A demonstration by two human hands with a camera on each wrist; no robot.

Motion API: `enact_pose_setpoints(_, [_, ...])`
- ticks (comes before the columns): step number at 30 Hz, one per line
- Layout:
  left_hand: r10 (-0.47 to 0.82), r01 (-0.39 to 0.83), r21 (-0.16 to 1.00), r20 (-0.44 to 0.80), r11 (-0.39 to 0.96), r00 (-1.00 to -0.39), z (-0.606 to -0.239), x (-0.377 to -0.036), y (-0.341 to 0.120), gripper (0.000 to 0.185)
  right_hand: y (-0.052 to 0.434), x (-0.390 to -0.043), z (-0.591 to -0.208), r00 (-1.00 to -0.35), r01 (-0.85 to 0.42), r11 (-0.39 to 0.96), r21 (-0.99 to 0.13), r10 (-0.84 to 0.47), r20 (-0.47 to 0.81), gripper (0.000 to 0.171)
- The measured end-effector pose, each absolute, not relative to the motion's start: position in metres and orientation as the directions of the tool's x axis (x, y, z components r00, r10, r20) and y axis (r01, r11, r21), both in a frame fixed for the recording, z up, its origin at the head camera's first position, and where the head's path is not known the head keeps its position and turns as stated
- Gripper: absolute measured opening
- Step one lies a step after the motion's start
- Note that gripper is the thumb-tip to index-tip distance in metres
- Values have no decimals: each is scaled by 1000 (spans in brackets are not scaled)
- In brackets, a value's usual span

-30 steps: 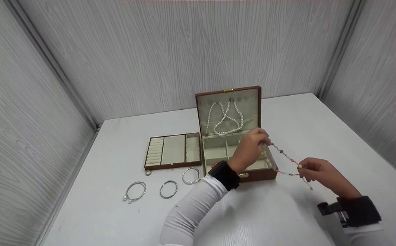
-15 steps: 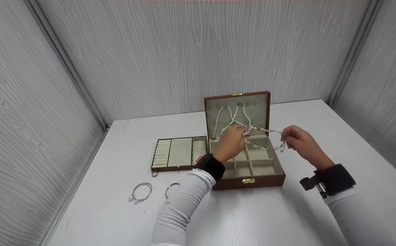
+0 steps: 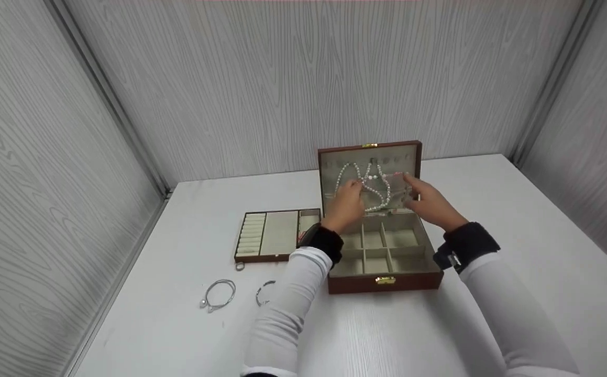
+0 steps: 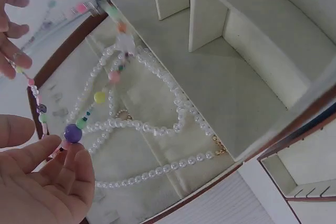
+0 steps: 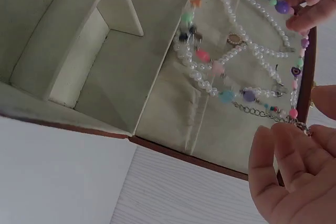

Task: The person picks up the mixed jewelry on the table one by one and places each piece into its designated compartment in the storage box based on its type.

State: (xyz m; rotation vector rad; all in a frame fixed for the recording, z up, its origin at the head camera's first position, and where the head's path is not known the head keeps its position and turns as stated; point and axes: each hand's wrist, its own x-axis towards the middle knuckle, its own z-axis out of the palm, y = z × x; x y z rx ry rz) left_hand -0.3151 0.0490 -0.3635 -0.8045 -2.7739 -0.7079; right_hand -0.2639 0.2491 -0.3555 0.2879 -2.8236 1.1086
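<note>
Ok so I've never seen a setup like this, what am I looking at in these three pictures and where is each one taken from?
There is no machine here: a person works with bare hands and wears three cameras. The wide picture comes from the head, and the two close-ups come from the wrists.

On the white table stands an open jewelry box with pearl necklaces hanging inside its lid. Beside it lie a removable tray and silver bangles.

The left hand and right hand each pinch an end of a colorful beaded necklace, holding it up against the lid lining.
</note>
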Motion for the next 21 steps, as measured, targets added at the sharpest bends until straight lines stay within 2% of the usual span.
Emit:
enact_pose_setpoints(3, [444,554,438,333,708,-832,-362,-319,52,45,243,-273,-353,-975,-219,706,-674,-125,185,77])
enact_pose_setpoints(7, [428,563,424,377,709,-822,-361,-325,50,46,235,-284,-351,-963,-250,698,-671,-105,250,86])
enact_pose_setpoints(12, [424,512,413,292,753,-858,-366,-328,46,52,232,-291,-354,-971,-224,742,-632,-113,212,87])
enact_pose_setpoints(21, [454,507,461,229,729,-861,-368,-323,49,58,227,-293,-361,-977,-200,736,-647,-100,188,85])
